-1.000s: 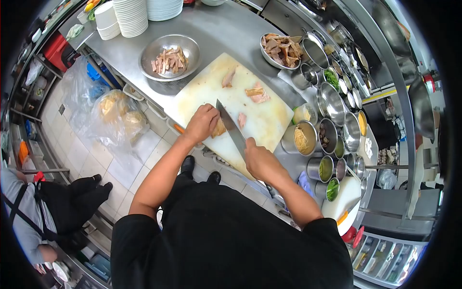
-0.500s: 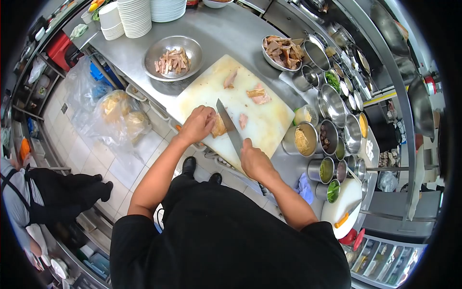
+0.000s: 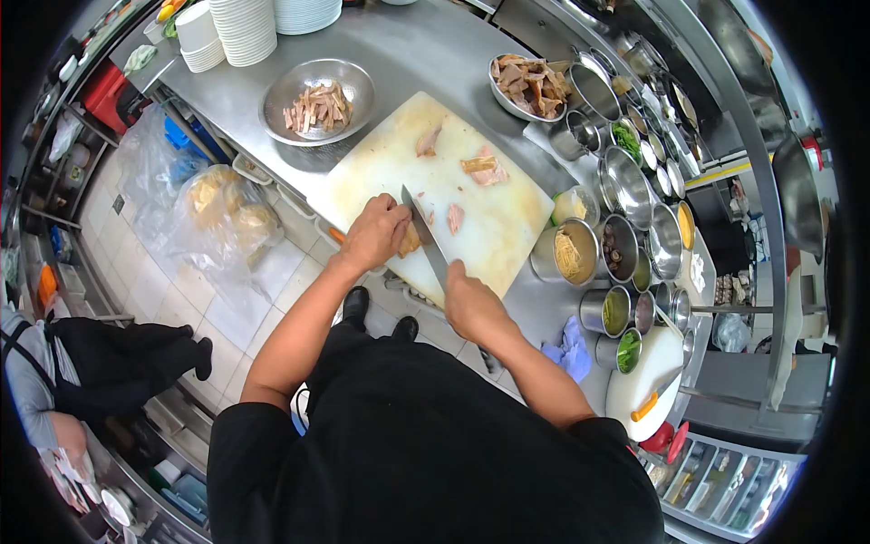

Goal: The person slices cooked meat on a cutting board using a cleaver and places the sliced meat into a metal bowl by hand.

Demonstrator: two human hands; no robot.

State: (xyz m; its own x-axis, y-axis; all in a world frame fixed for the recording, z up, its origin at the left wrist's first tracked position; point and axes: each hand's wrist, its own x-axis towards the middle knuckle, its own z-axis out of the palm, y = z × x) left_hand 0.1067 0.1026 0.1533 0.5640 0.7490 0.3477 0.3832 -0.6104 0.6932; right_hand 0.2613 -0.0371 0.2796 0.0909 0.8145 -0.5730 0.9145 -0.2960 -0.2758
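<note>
Nearer the left hand than half a second ago, the knife is over the cutting board, long axis diagonal, tip pointing away and leftward, clamped in the right hand, the left hand's fingers bunched on meat just beside it.

- A big work kitchen is seen.
- Bowls and dishes are piled high on a metal table.
- Food is kept in many small metal pots.
- Meat is laid on a white cutting board.
</note>
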